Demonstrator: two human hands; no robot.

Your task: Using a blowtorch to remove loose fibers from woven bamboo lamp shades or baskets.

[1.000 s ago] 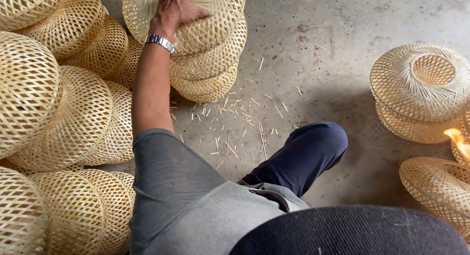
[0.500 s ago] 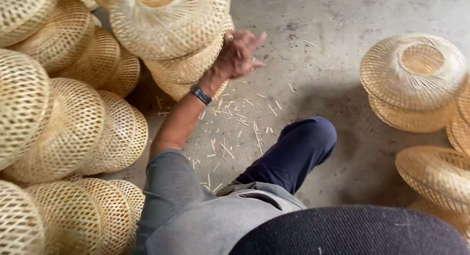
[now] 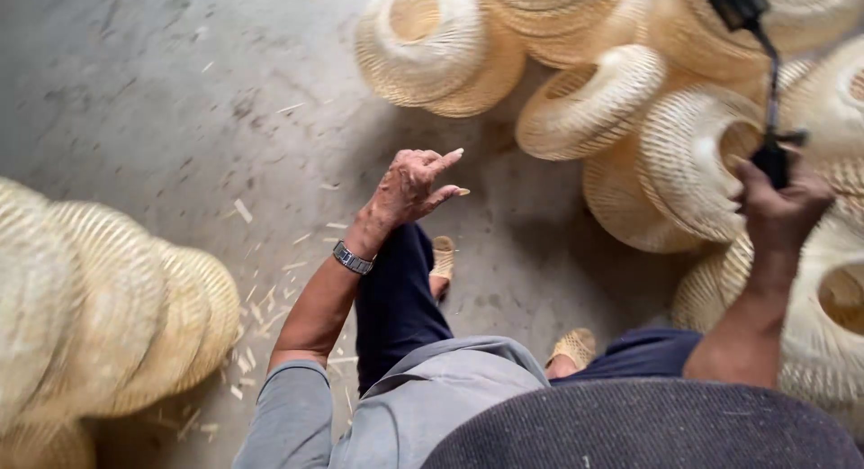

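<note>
Left hand (image 3: 411,188) now off the woven shades (image 3: 630,127), empty, mid-air.

Setting: craft workshop for woven bamboo goods, floor-level work area. Bare grey concrete floor (image 3: 225,100), stained and unswept. Loose bamboo splints and shavings (image 3: 270,289) scattered near left. Stack of finished woven bamboo shades (image 3: 99,307) lying on its side at near left. Heap of more woven shades (image 3: 630,127) piled loosely at far right, openings facing various ways. No furniture or bench in view; goods stored directly on floor.
</note>
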